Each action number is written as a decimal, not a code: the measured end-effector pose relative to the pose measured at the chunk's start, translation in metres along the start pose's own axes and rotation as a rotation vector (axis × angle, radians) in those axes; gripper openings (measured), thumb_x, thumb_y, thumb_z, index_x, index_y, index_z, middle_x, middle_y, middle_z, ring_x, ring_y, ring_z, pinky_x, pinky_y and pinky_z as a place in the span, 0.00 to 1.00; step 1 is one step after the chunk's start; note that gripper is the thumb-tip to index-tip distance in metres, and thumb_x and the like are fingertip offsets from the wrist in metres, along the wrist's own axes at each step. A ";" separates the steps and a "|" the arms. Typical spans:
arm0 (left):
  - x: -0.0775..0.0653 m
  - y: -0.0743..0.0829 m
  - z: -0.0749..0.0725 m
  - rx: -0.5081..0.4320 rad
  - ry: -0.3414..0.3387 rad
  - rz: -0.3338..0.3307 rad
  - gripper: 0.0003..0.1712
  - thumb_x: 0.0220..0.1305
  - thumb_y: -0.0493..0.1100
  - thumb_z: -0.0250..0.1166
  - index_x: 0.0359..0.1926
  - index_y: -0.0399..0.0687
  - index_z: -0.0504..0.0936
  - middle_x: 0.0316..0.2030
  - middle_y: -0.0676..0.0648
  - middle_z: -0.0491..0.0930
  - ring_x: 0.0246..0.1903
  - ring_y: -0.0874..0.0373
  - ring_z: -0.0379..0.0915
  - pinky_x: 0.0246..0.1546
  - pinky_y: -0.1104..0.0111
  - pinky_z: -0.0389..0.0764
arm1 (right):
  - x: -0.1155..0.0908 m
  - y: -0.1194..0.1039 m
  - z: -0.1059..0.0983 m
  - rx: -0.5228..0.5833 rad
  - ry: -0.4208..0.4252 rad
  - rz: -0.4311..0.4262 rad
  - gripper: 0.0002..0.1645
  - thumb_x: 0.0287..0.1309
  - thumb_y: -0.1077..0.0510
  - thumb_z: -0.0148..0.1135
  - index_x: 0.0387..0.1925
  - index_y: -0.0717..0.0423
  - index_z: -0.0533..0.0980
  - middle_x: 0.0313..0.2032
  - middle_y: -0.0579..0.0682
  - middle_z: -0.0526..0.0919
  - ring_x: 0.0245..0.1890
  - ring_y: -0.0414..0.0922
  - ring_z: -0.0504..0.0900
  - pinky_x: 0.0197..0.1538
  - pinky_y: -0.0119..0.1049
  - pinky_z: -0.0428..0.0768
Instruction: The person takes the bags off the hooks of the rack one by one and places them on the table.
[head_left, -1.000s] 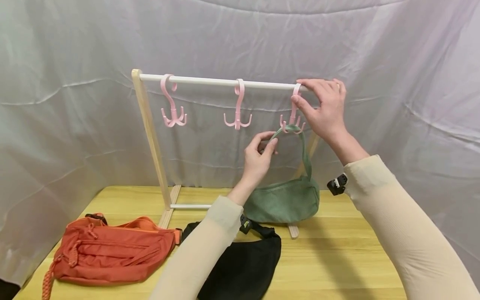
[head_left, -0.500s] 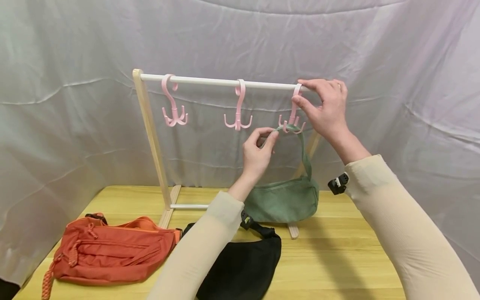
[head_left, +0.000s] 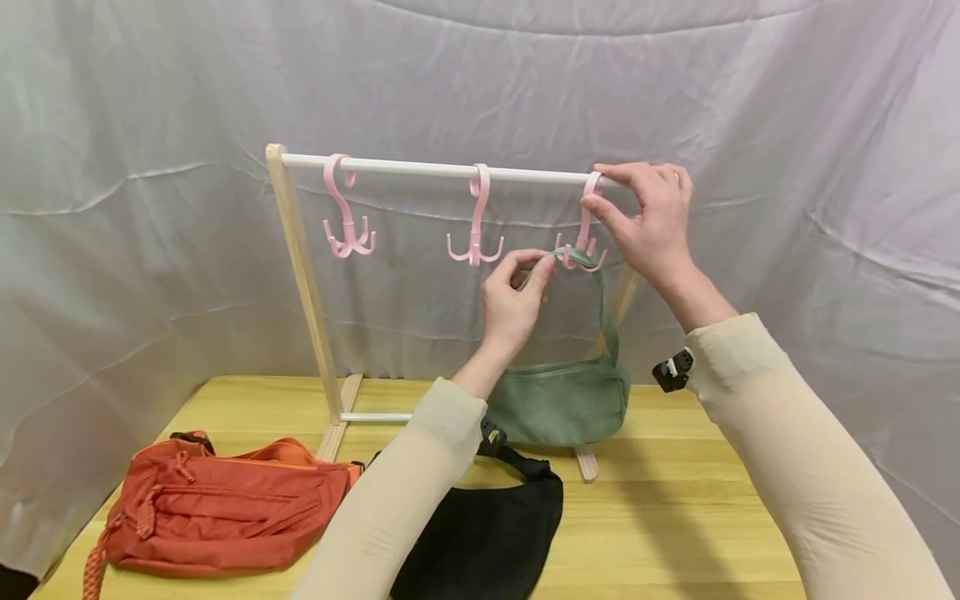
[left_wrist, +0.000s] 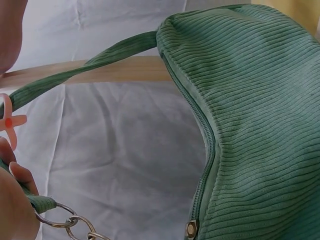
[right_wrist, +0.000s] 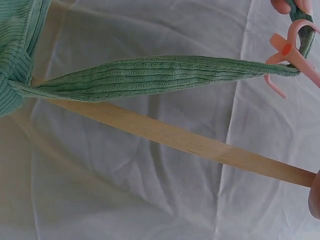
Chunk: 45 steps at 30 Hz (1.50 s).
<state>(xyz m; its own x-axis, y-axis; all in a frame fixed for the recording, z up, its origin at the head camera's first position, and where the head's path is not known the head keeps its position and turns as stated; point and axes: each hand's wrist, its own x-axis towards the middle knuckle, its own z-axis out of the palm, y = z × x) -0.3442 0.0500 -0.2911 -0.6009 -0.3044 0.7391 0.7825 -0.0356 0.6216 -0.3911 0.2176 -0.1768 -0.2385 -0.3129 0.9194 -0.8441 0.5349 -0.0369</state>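
Observation:
My left hand pinches the strap of a green corduroy shoulder bag between thumb and fingers. The strap passes over the prongs of the rightmost pink four-prong hook, and the bag hangs below it. At the hook's top, my right hand holds it, thumb against its stem and fingers over the white bar. In the left wrist view, metal rings join the strap's end by my left fingers, and a zipper runs along the bag. The bag's left part is hidden behind my left forearm.
Two more pink hooks hang on the white bar of a wooden-legged rack. On the yellow wood-grain table lie an orange-red waist bag and a black bag. Grey cloth surrounds it.
My left hand has risen slightly with the pinched strap, nearer the hook's prongs. The green bag has shifted a little left. My right hand stays at the hook's top.

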 end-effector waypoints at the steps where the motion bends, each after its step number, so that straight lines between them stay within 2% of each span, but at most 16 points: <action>1: 0.001 0.001 0.000 -0.002 0.000 0.002 0.09 0.72 0.38 0.69 0.44 0.34 0.85 0.34 0.36 0.87 0.19 0.63 0.74 0.23 0.72 0.78 | 0.000 0.000 0.000 0.006 0.002 0.001 0.26 0.60 0.50 0.75 0.56 0.59 0.84 0.50 0.59 0.88 0.47 0.62 0.75 0.71 0.43 0.55; 9: 0.007 0.004 0.001 -0.026 0.021 -0.008 0.09 0.71 0.37 0.69 0.45 0.32 0.85 0.35 0.36 0.88 0.21 0.57 0.76 0.24 0.73 0.80 | 0.001 -0.002 0.002 0.000 0.000 0.002 0.26 0.59 0.52 0.76 0.56 0.60 0.83 0.50 0.59 0.87 0.48 0.62 0.76 0.71 0.46 0.55; 16: 0.010 0.007 0.003 -0.034 0.042 -0.049 0.10 0.70 0.36 0.69 0.45 0.31 0.85 0.34 0.35 0.87 0.18 0.65 0.74 0.23 0.74 0.77 | 0.002 -0.004 0.005 -0.004 0.011 0.008 0.25 0.57 0.56 0.77 0.55 0.60 0.84 0.50 0.59 0.87 0.47 0.62 0.76 0.71 0.45 0.55; 24: 0.014 0.010 0.006 -0.071 0.049 -0.081 0.10 0.69 0.35 0.70 0.47 0.30 0.86 0.35 0.33 0.88 0.17 0.63 0.75 0.23 0.67 0.79 | 0.001 -0.005 0.006 0.000 0.007 0.006 0.25 0.59 0.54 0.76 0.56 0.61 0.83 0.50 0.59 0.87 0.48 0.62 0.75 0.71 0.44 0.54; 31: 0.016 0.012 0.008 -0.109 0.065 -0.091 0.11 0.69 0.35 0.70 0.46 0.28 0.85 0.35 0.31 0.87 0.16 0.64 0.75 0.22 0.74 0.78 | 0.001 -0.004 0.008 0.003 0.008 0.007 0.25 0.59 0.53 0.76 0.55 0.60 0.83 0.51 0.59 0.87 0.48 0.62 0.75 0.72 0.46 0.54; 45: 0.022 0.013 0.010 -0.130 0.064 -0.088 0.11 0.70 0.35 0.69 0.47 0.29 0.85 0.34 0.33 0.88 0.14 0.65 0.74 0.20 0.74 0.77 | 0.002 -0.005 0.008 0.002 0.008 0.044 0.25 0.56 0.55 0.78 0.53 0.61 0.84 0.49 0.59 0.88 0.48 0.61 0.75 0.71 0.42 0.52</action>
<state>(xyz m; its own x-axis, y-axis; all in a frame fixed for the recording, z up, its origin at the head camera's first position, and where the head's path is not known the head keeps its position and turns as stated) -0.3494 0.0527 -0.2639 -0.6601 -0.3546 0.6623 0.7440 -0.1869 0.6415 -0.3909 0.2081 -0.1782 -0.2713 -0.2826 0.9201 -0.8337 0.5467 -0.0779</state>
